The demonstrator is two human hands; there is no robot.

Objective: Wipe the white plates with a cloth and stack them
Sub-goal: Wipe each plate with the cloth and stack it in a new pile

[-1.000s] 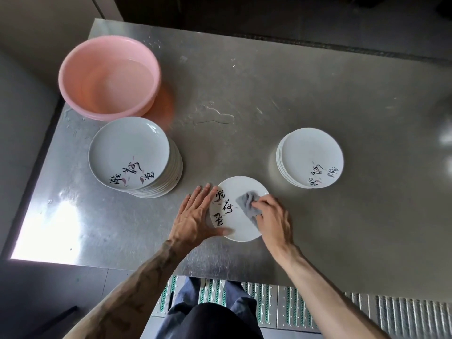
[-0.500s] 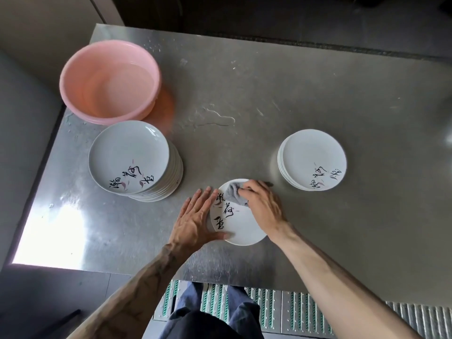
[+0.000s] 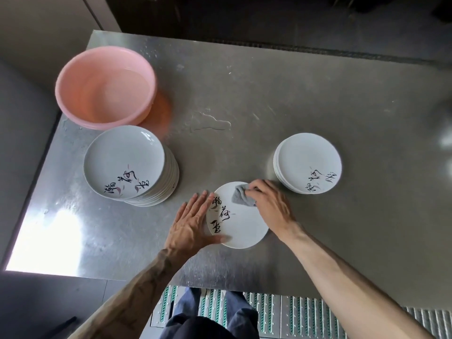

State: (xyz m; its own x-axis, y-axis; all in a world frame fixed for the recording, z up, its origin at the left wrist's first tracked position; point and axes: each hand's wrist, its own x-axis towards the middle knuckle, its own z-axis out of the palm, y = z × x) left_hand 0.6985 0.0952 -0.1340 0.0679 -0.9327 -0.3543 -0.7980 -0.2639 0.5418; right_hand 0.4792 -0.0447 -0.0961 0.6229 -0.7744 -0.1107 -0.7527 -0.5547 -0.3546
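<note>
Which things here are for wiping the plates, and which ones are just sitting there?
For the job: the single plate with the left hand on its rim; the grey cloth in the right hand; the tall plate stack; the short plate stack.
Just sitting there: the pink basin; the small puddle on the metal table.

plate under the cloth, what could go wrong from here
1. The plate is steadied only by the flat left hand at its rim. The right hand, pressing the cloth on the far edge, could tip or slide it on the steel table.
2. The tall stack on the left looks staggered, so a bump might topple it.
3. The puddle behind could rewet a wiped plate.
</note>
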